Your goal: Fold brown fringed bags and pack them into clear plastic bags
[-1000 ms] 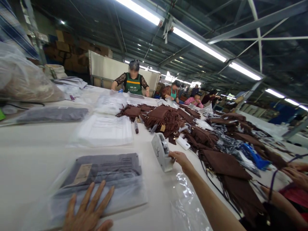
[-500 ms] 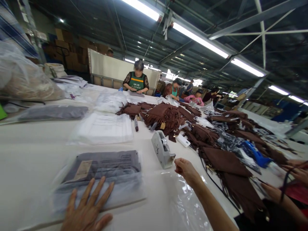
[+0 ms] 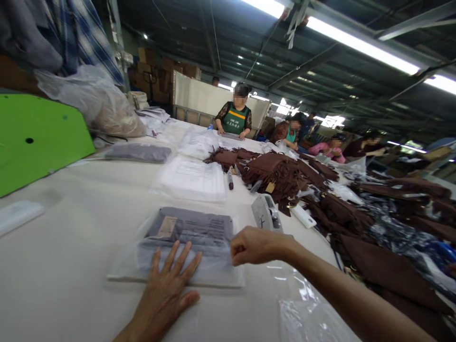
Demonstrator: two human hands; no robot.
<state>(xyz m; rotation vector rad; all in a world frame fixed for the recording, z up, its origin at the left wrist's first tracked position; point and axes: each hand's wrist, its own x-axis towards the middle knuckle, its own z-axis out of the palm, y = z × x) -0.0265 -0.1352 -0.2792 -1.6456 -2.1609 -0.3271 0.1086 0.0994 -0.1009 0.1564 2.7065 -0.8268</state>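
My left hand [image 3: 166,278] lies flat, fingers spread, on the lower part of a clear plastic packet [image 3: 203,228]. Inside the packet is a grey folded item with a tan label on its left. Near the packet's right edge hovers my right hand [image 3: 254,244], its fingers curled into a closed pinch. Whatever those fingers hold, if anything, is hidden. Just behind that hand stands a grey tape dispenser [image 3: 262,211], partly covered by the hand and wrist.
White plastic bags [image 3: 192,180] lie stacked beyond the packet. Fringed brown bags [image 3: 274,168] heap across the right side. A green panel [image 3: 42,137] stands at left. Clear plastic sheets [image 3: 309,313] lie under my right arm. A co-worker in a green apron [image 3: 235,118] works across the table.
My right hand has moved left from the tape dispenser to the packet's right edge. My left hand stays flat on the packet. The view has turned left.
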